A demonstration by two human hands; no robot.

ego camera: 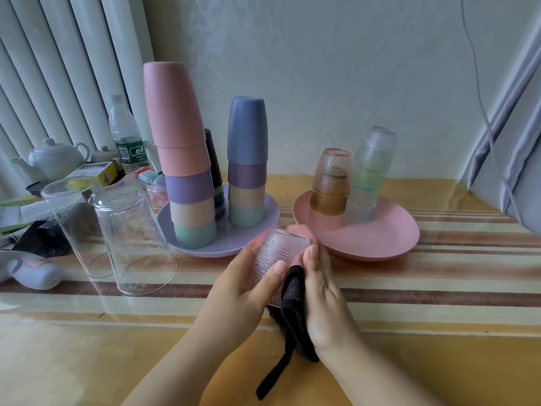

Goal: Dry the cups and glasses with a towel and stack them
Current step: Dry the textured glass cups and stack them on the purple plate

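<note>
We find the pink dimpled glass [276, 259] held near the table's [409, 332] centre: the left hand [248, 284] has its grip curled round it, and the right hand [323, 291] grips the towel [292, 300] against it. We judge that turning the glass inside the cloth dries it best. We count two plates, two plastic stacks of four, one dark stack, two textured stacks, and two plain glasses at left.
</note>
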